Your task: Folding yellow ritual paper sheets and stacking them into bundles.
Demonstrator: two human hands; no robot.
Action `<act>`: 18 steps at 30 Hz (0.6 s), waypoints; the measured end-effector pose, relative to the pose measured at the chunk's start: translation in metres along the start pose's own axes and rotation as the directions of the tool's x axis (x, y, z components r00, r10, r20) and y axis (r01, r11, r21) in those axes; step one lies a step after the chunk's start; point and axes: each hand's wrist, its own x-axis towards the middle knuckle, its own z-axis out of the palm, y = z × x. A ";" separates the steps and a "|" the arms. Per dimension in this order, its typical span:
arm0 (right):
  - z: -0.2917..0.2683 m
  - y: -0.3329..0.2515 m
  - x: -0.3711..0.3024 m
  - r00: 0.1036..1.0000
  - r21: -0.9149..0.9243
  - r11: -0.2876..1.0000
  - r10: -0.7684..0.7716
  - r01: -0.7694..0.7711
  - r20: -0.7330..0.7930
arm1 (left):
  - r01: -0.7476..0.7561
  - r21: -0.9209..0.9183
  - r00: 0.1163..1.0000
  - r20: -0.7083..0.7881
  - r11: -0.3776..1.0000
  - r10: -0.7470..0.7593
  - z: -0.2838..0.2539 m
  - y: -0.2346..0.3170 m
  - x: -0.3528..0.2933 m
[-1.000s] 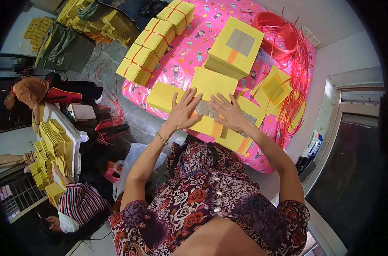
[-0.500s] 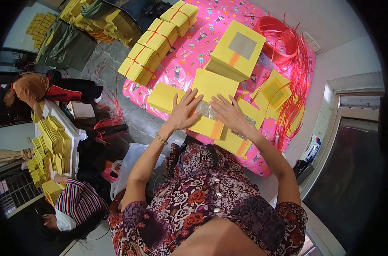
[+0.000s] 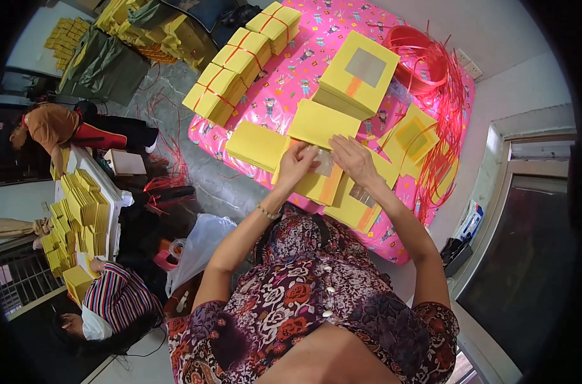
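Note:
A yellow card piece with a clear window (image 3: 309,186) lies before me, its plain upper panel (image 3: 324,123) stretching away from me. My left hand (image 3: 296,165) is closed at the window, thumb and fingertips together; what they pinch is hidden. My right hand (image 3: 355,160) lies outstretched across the card's right side, fingers side by side and holding nothing. To the left is a low stack of yellow cards (image 3: 255,146). Behind the panel rises a taller stack of windowed yellow cards (image 3: 342,63). Another yellow card (image 3: 350,212) lies partly under the piece, near the table's front edge.
The table wears a pink patterned cover (image 3: 265,105). Yellow bundles tied with red strips (image 3: 240,50) line its left edge. A tangle of red strips (image 3: 448,115) hangs on the right. Two people sit leftward by a white table (image 3: 114,214) with yellow stacks.
My left hand has gone from lying flat and spread to curled fingers at the window. My right hand has shifted slightly right, its fingers drawn together.

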 end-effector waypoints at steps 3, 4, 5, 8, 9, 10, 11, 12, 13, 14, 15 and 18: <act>-0.003 -0.011 0.002 1.000 0.002 1.000 0.004 -0.004 0.019 | 0.080 -0.158 0.994 -0.059 0.984 -0.091 0.007 0.004 0.013; -0.004 -0.015 0.002 0.999 0.002 1.000 0.009 -0.010 0.035 | 0.075 -0.161 0.994 -0.069 0.984 -0.087 0.008 0.001 0.015; -0.005 -0.020 0.003 0.999 0.007 1.000 -0.001 0.000 0.037 | 0.019 -0.154 0.993 -0.109 0.988 -0.036 0.007 -0.003 0.017; -0.013 -0.036 0.008 0.997 0.072 0.997 0.026 -0.031 0.073 | -0.071 -0.153 0.983 -0.177 0.986 0.043 -0.002 -0.003 0.015; -0.019 -0.042 0.010 0.997 0.099 0.993 0.056 -0.061 0.053 | -0.102 -0.158 0.978 -0.195 0.982 0.070 -0.007 0.001 0.012; -0.021 -0.046 0.010 0.995 0.131 0.987 0.087 -0.092 0.040 | -0.098 -0.161 0.977 -0.202 0.982 0.064 -0.014 0.006 0.010; -0.020 -0.048 0.008 0.995 0.136 0.986 0.085 -0.091 0.048 | -0.179 -0.168 0.970 -0.197 0.969 0.145 -0.025 0.011 0.007; -0.018 -0.051 0.004 0.991 0.170 0.976 0.134 -0.137 0.030 | -0.263 -0.173 0.955 -0.190 0.949 0.230 -0.037 0.017 0.004; -0.016 -0.052 0.000 0.983 0.203 0.962 0.185 -0.184 0.014 | -0.261 -0.173 0.955 -0.193 0.950 0.227 -0.049 0.022 0.001; -0.013 -0.053 -0.005 0.982 0.205 0.961 0.186 -0.185 0.017 | -0.261 -0.124 0.947 -0.225 0.957 0.229 -0.063 0.027 -0.001; -0.009 -0.054 -0.010 0.980 0.210 0.957 0.196 -0.199 0.034 | -0.259 -0.074 0.937 -0.259 0.963 0.232 -0.076 0.031 -0.004; 0.001 -0.053 -0.022 0.982 0.179 0.966 0.180 -0.188 0.059 | -0.224 -0.065 0.926 -0.326 0.972 0.191 -0.117 0.027 -0.003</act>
